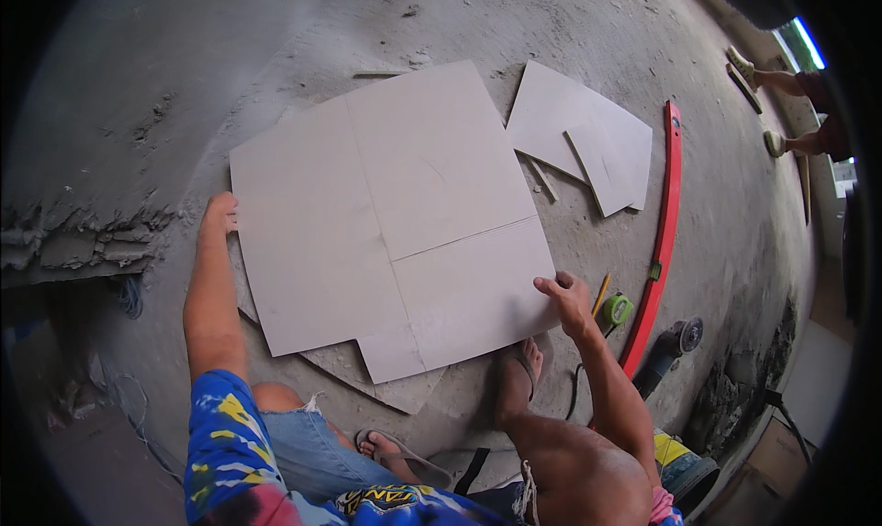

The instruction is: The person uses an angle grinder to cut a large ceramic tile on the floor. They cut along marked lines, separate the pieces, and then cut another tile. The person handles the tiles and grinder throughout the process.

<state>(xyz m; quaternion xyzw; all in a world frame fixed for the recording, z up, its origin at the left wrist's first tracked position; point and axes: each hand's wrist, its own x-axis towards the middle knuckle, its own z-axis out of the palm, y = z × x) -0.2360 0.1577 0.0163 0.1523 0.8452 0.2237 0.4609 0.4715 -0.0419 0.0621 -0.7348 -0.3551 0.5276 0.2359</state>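
While the outstretched left hand (220,214) seemingly grips the tile (404,209), the right hand (570,302) pinches its right edge.

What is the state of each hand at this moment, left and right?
Left hand: closed, holding the tile at its left edge.
Right hand: closed, holding the tile at its right edge, thumb on top.

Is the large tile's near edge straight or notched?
Notched. The large tile steps inward at the left of its near edge; the left hand and right hand touch its sides.
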